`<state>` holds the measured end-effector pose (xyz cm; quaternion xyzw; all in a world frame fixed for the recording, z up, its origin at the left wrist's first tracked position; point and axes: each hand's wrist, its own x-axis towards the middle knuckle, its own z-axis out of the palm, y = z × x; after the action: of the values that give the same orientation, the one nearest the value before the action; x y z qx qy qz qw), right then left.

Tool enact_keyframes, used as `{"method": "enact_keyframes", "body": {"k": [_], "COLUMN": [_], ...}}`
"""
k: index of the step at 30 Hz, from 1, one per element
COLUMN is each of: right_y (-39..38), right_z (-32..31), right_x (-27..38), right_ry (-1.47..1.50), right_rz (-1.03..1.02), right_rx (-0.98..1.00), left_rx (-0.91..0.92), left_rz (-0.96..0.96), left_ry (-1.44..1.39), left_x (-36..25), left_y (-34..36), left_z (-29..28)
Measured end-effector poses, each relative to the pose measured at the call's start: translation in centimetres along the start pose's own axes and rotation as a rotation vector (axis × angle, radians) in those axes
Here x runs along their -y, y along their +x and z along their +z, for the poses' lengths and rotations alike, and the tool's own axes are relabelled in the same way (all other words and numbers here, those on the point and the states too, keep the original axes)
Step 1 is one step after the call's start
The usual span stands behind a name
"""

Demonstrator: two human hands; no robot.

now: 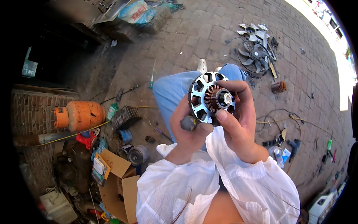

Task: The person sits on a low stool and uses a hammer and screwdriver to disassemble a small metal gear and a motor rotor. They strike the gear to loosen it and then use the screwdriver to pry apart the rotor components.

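Between my two hands, above my lap, is a motor armature (pixel 204 80) with a slotted silver core, a copper commutator and a round bearing at its centre facing up. My left hand (pixel 183 130) grips the lower left of its rim, the fingers partly hidden behind it. A blunt grey and yellow end (pixel 188 123), perhaps a tool handle, also shows in that hand; the rest of it is hidden. My right hand (pixel 240 121) wraps the right side, with the thumb by the commutator and the index finger across the top of the core.
An orange gas cylinder (pixel 86 115) stands on the left, with an open cardboard box (pixel 130 194) and metal cans (pixel 138 155) nearer me. Fan blades (pixel 255 54) lie at the far right. Cables (pixel 298 119) and a drill-like tool (pixel 294 148) rest on the paving to the right.
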<state>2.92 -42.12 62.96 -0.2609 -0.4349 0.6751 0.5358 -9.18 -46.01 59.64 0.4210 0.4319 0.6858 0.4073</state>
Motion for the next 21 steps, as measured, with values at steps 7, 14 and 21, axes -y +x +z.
{"method": "enact_keyframes", "body": {"k": [7,14,21], "right_y": [-0.04,0.01,-0.01], "right_z": [-0.07,-0.01,0.21], "right_x": [-0.03,0.12,0.21], "right_ry": [-0.045,-0.059,-0.031], "right_rz": [-0.042,-0.105,-0.103], "right_rx": [0.024,0.040,0.045], "left_rx": [0.015,0.019,0.003], "left_rz": [0.011,0.031,0.055], "left_ry": [-0.013,0.012,0.019], "left_x": [-0.26,-0.46,-0.15], "left_y": [0.07,0.02,-0.09], "left_z": [0.15,0.14,0.17]}}
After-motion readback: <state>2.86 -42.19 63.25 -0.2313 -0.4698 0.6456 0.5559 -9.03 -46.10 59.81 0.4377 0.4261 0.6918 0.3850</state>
